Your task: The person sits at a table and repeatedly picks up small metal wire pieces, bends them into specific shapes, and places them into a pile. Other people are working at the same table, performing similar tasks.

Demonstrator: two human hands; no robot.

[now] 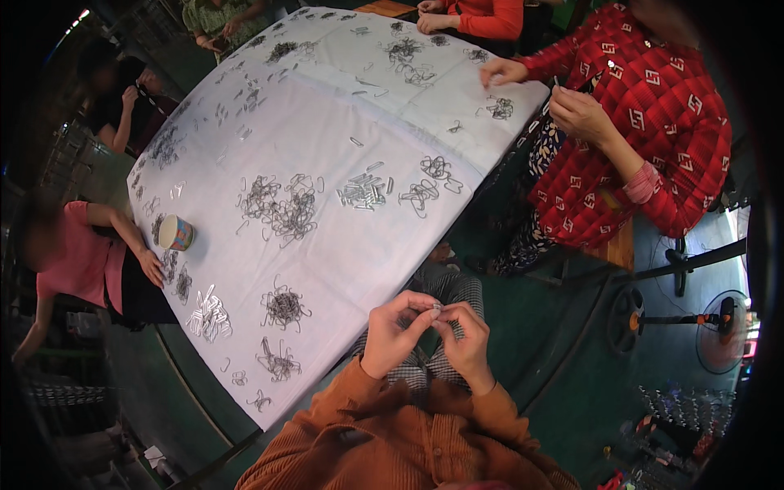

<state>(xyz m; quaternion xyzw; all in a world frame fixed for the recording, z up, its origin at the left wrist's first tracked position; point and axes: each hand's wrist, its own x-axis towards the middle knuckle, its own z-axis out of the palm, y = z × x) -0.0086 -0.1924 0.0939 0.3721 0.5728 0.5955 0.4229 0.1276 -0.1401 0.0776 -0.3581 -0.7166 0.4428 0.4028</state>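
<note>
Above my lap, just off the table's near edge, my left hand (390,333) and my right hand (467,343) meet fingertip to fingertip. Both pinch a small metal piece (436,308), mostly covered by the fingers, so its exact shape is unclear. On the white-covered table (327,269), left of my hands, lies a tangle of bent wire hooks (284,307). Farther off is a larger heap of wire hooks (282,208). Beside that heap lie flat silvery metal strips (362,192) and looped wire pieces (420,194).
A paper cup (176,233) stands at the left table edge, near more metal strips (209,317). At my right sits a person in a red patterned top (645,122), hands raised. Other people work around the table. A fan (723,327) stands on the right.
</note>
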